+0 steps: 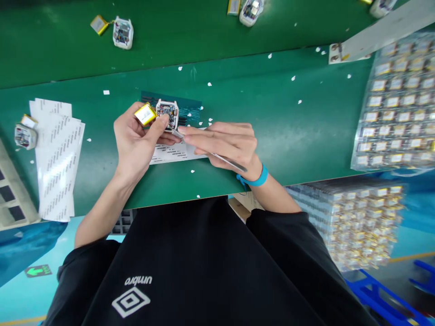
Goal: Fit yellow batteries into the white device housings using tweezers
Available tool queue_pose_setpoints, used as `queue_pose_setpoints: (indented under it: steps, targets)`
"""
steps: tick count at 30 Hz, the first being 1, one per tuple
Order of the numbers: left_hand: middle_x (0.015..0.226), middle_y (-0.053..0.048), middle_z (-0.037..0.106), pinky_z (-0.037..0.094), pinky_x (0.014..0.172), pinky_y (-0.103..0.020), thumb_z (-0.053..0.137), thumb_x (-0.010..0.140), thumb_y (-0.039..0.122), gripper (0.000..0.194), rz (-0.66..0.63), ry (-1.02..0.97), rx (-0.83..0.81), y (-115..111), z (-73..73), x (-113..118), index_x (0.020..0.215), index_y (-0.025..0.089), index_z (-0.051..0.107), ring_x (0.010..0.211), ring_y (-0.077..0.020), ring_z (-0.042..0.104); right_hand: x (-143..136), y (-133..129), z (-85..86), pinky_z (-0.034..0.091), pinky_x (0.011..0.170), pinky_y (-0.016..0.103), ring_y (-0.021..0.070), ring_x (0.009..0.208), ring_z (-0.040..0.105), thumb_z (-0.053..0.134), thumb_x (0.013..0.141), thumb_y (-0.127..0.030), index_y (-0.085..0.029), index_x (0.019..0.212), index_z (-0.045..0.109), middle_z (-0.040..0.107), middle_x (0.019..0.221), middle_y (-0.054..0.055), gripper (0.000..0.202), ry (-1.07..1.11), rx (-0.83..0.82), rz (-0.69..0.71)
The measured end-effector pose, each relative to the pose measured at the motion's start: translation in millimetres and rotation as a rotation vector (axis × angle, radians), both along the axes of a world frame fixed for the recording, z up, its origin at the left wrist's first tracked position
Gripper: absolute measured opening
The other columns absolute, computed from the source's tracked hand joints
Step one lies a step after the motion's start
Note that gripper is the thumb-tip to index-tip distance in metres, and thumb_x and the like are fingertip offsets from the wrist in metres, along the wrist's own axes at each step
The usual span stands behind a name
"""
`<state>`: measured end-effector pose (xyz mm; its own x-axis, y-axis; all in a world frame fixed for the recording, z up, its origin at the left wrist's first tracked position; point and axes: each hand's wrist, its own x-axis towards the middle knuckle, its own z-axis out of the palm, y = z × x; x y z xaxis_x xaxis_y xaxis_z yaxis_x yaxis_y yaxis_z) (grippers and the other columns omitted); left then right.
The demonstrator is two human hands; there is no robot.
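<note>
My left hand (139, 140) grips a white watch case (172, 108) with its circuit board showing, the thumb resting over its lower edge. A yellow battery (145, 114) with a white label sits beside the case, against my left fingers. My right hand (227, 142) is closed around thin metal tweezers (229, 163), whose tip reaches the lower edge of the case. The exact contact of the tip is too small to make out. Beneath both hands lie a white printed label sheet (170, 154) and a dark green strip sheet (190, 106).
White label sheets (56, 158) lie at left, near another open watch case (25, 136). More cases with batteries, such as one case (123, 32), lie along the far belt. A clear tray of batteries (394, 104) is at right, with a metal bracket (384, 29) above.
</note>
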<state>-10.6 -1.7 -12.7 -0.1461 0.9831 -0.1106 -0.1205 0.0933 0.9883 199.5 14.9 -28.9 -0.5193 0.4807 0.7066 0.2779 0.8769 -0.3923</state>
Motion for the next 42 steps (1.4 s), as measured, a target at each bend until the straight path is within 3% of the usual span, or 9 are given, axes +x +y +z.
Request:
queue_pose_setpoints:
  steps: [10,14,18,21,25,29,32,36,42]
  targets:
    - [0.074,0.004,0.072,0.067,0.058,-0.028,0.095,0.075,0.043,0.037,0.07,-0.045,0.024,0.2,-7.1,1.3,0.085,0.023,0.067,0.055,-0.0124,0.07,-2.6,6.9,-7.4,0.063,0.076,0.027,0.0122,0.093,0.077,0.061,0.105,-0.02,-0.021,0.134,0.064,0.079,0.126,0.003,0.03,0.031,0.025,-0.013]
    - [0.078,0.004,0.075,0.067,0.063,-0.033,0.096,0.072,0.027,0.034,0.046,0.11,0.006,43.3,-21.7,-31.6,0.091,0.023,0.068,0.064,-0.0151,0.073,-0.1,12.8,-8.4,0.064,0.079,0.028,0.0123,0.098,0.077,0.058,0.106,-0.021,-0.024,0.141,0.061,0.077,0.131,0.003,0.035,0.038,0.028,-0.061]
    - [0.077,0.011,0.065,0.062,0.071,-0.034,0.08,0.079,-0.002,0.04,0.257,0.589,0.0,106.6,-17.0,-91.8,0.107,0.02,0.062,0.061,-0.0103,0.063,3.0,16.3,-8.2,0.063,0.08,0.028,0.0125,0.097,0.077,0.059,0.105,-0.02,-0.025,0.142,0.061,0.076,0.133,0.002,0.037,0.003,0.047,-0.09]
    - [0.1,0.004,0.067,0.051,0.114,-0.048,0.075,0.081,-0.006,0.046,0.128,1.106,-0.034,135.6,-1.8,-122.8,0.12,0.018,0.065,0.105,-0.0202,0.065,2.9,16.1,-7.0,0.062,0.081,0.028,0.0128,0.095,0.075,0.059,0.105,-0.02,-0.022,0.141,0.062,0.076,0.134,0.003,0.036,-0.014,0.062,-0.093]
    - [0.134,0.006,0.06,0.019,0.135,-0.055,0.066,0.088,-0.009,0.055,-0.093,1.242,0.05,154.4,9.8,-124.9,0.13,0.026,0.063,0.151,-0.0241,0.032,-1.5,15.2,-7.1,0.061,0.078,0.029,0.0136,0.089,0.073,0.061,0.104,-0.021,-0.019,0.137,0.065,0.078,0.129,0.005,0.034,0.011,0.11,-0.093]
    - [0.09,0.005,0.059,0.02,0.135,-0.049,0.08,0.086,0.004,0.025,-0.195,1.195,0.079,169.1,4.2,-109.5,0.087,0.023,0.064,0.134,-0.0186,0.043,-6.8,14.8,-7.2,0.062,0.077,0.028,0.0136,0.088,0.071,0.059,0.104,-0.019,-0.018,0.131,0.065,0.079,0.126,0.004,0.028,0.027,0.159,-0.14]
    - [0.069,0.004,0.046,0.04,0.119,-0.044,0.092,0.077,0.013,0.04,-0.039,1.082,0.115,159.4,-3.8,-92.1,0.069,0.02,0.053,0.098,-0.0167,0.055,-8.7,14.0,-4.8,0.063,0.085,0.029,0.0153,0.101,0.07,0.051,0.107,-0.017,-0.02,0.128,0.063,0.079,0.125,0.003,0.025,0.074,0.088,-0.2]
    - [0.057,0.012,0.055,0.05,0.076,-0.035,0.082,0.09,0.019,0.027,-0.009,0.725,0.217,112.4,-17.5,-55.7,0.094,0.024,0.056,0.062,-0.0124,0.06,-10.0,11.9,-3.4,0.061,0.085,0.034,0.0151,0.095,0.069,0.036,0.11,-0.014,-0.021,0.126,0.059,0.077,0.107,0.002,0.029,0.139,-0.049,-0.243]
    - [0.117,0.001,0.076,0.04,0.115,-0.047,0.075,0.09,0.022,0.009,-0.163,0.774,0.38,68.4,-37.3,-40.9,0.098,0.026,0.07,0.126,-0.0261,0.06,-14.4,8.1,-10.1,0.055,0.075,0.029,0.0132,0.079,0.064,0.028,0.114,-0.023,-0.018,0.123,0.056,0.07,0.091,0.001,0.03,0.023,-0.172,-0.306]
